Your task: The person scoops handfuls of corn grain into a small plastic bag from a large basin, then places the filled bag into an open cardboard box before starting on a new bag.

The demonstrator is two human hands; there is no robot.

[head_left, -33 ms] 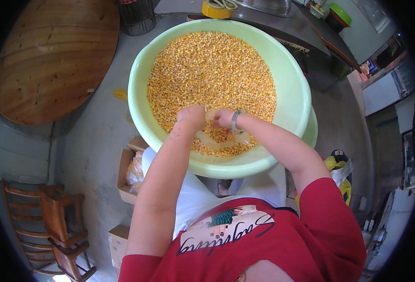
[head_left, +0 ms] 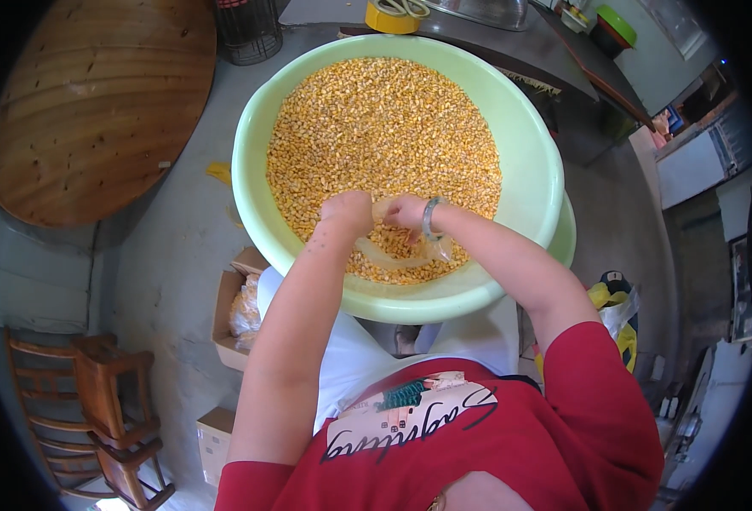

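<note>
A wide pale-green basin (head_left: 252, 170) holds a deep layer of yellow corn kernels (head_left: 384, 128). Near its front side, a clear plastic bag (head_left: 397, 260) lies on the kernels, its mouth spread in a loop. My left hand (head_left: 348, 211) is closed in a fist on the left part of the bag's rim. Close beside it, my right hand (head_left: 407, 215), with a bracelet (head_left: 430, 220) on the wrist, curls its fingers at the far edge of the bag's mouth. Kernels show inside the loop; my right fingertips are partly hidden.
A round wooden tabletop (head_left: 95, 102) leans at the left, above stacked wooden chairs (head_left: 108, 409). An open cardboard box (head_left: 227, 319) with bagged goods stands by my left leg. A yellow tape roll (head_left: 393, 19) rests on the table behind the basin. Plastic bags (head_left: 618, 311) sit at right.
My right hand has shifted very slightly to the right at the bag's mouth. The left hand stays in place.
</note>
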